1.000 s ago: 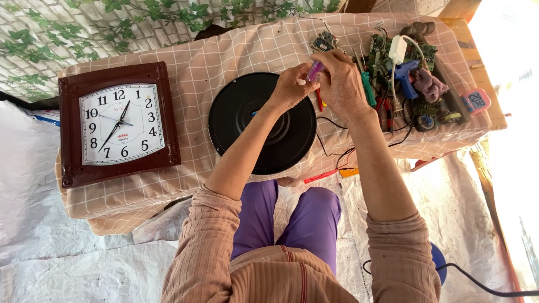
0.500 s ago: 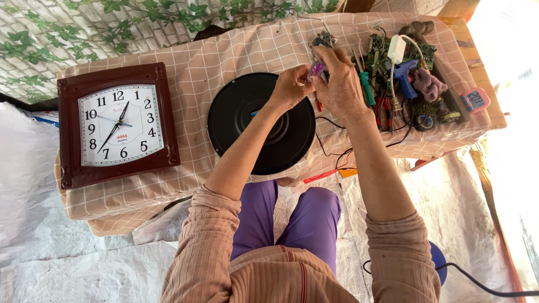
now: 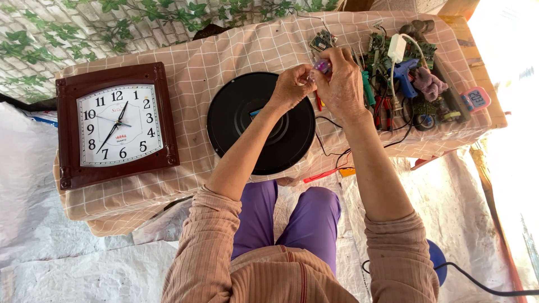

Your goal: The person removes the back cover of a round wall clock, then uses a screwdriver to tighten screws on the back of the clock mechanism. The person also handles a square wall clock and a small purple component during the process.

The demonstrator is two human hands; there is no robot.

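Observation:
My left hand (image 3: 292, 87) and my right hand (image 3: 339, 84) meet above the table, both pinching a small purple object (image 3: 321, 66) between their fingertips. Just below and to the left lies a round black clock back (image 3: 261, 123), face down on the checked tablecloth (image 3: 196, 62). My left forearm crosses over the black disc. What exactly the purple object is cannot be made out.
A square brown wall clock (image 3: 115, 124) lies face up at the left. At the right sits a heap of tools: circuit boards (image 3: 323, 40), a blue glue gun (image 3: 405, 72), screwdrivers, pliers (image 3: 384, 109), wires, a small pink timer (image 3: 477, 99). A black cable (image 3: 477, 280) runs over the floor sheet.
Both hands have stayed close together on the purple object, shifting slightly up and away from the black disc. Nothing else on the table has moved.

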